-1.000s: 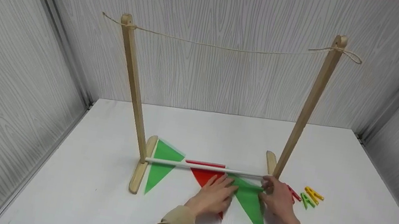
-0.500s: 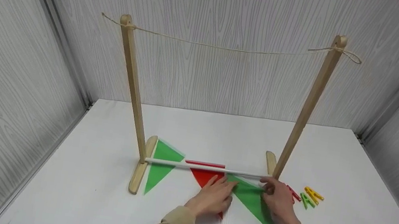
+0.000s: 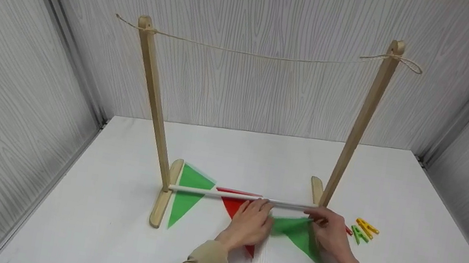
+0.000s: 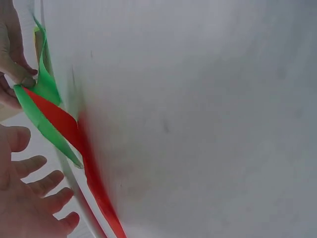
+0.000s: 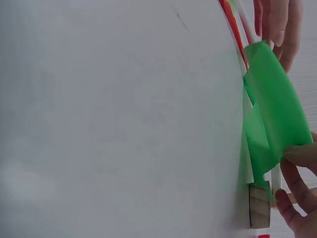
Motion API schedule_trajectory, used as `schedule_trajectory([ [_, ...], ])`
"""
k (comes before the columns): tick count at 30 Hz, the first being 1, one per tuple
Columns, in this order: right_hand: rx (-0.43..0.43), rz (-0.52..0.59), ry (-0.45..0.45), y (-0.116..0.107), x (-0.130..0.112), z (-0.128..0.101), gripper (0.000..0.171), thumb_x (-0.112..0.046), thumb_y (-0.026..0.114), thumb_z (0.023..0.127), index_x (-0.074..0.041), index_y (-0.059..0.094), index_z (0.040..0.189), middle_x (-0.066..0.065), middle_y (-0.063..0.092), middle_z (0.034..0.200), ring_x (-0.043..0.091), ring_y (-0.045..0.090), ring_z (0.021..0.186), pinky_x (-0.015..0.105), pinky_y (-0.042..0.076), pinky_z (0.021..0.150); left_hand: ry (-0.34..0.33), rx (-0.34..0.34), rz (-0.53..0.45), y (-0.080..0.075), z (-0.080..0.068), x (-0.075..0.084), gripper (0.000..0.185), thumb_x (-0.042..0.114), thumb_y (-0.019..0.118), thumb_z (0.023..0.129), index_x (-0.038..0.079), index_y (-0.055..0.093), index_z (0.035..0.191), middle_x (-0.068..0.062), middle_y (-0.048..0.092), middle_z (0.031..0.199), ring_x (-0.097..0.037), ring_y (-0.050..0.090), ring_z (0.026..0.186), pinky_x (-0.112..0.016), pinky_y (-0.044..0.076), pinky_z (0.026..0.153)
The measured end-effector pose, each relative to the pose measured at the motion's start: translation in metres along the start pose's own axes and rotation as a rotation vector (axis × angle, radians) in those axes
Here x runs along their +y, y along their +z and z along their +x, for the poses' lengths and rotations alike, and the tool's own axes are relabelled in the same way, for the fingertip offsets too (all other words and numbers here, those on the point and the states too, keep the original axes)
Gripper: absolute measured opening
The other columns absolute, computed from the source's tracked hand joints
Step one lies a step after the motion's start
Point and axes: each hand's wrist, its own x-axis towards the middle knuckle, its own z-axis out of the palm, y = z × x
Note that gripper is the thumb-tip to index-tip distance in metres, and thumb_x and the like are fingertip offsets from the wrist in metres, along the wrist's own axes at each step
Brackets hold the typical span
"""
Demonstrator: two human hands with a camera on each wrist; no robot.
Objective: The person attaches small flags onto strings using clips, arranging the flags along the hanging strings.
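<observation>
My right hand (image 3: 332, 231) pinches a green triangular pennant (image 3: 292, 227) by its upper right part, beside the foot of the right post. In the right wrist view the pennant (image 5: 275, 94) bends up off the table between thumb and forefinger. My left hand (image 3: 249, 224) is over the red pennant (image 3: 232, 205), its fingertips near the white rod (image 3: 197, 190). Seen from the left wrist, its fingers (image 4: 45, 183) are spread and hold nothing. Part of the red pennant is hidden under this hand. Another green pennant (image 3: 187, 197) lies flat by the left post.
Two wooden posts (image 3: 154, 90) stand on flat feet (image 3: 160, 209), joined low by the white rod. A thin string (image 3: 247, 52) hangs between their tops, with a bow at the right. Yellow, green and red clothespins (image 3: 359, 234) lie right of the right post.
My left hand has moved up toward the rod and off the green pennant's left corner. The pennant in my right hand has risen and folded. The head view has shifted slightly.
</observation>
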Motion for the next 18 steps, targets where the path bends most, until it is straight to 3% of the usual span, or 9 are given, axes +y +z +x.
schedule_trajectory([
  [10,0.1,0.059,-0.075,0.0018,-0.0014,-0.0003,0.041,0.019,0.056,0.084,-0.006,0.076,0.11,0.005,0.071,0.093,0.008,0.056,0.086,0.017,0.047,0.079,-0.016,0.074,-0.023,0.0003,0.0038,-0.003,0.04,0.029,0.041,0.108,0.009,0.057,0.139,-0.009,0.062,0.138,-0.031,0.05,0.132,-0.051,0.036,0.118],
  [14,0.15,0.094,-0.129,0.0027,-0.0006,-0.0001,0.04,0.021,0.059,0.083,-0.005,0.077,0.108,0.003,0.071,0.09,0.005,0.056,0.084,0.018,0.049,0.079,-0.019,0.067,-0.049,0.001,0.003,-0.0027,0.042,0.032,0.041,0.108,0.008,0.059,0.138,-0.01,0.065,0.136,-0.031,0.052,0.126,-0.051,0.038,0.115],
  [18,0.186,0.133,-0.157,0.0041,0.0,0.0,0.041,0.022,0.061,0.082,-0.007,0.077,0.105,0.003,0.071,0.089,0.004,0.056,0.084,0.018,0.051,0.078,-0.016,0.052,-0.065,0.0013,0.0019,-0.0027,0.043,0.035,0.042,0.108,0.008,0.06,0.137,-0.009,0.068,0.131,-0.028,0.054,0.112,-0.045,0.043,0.105],
])
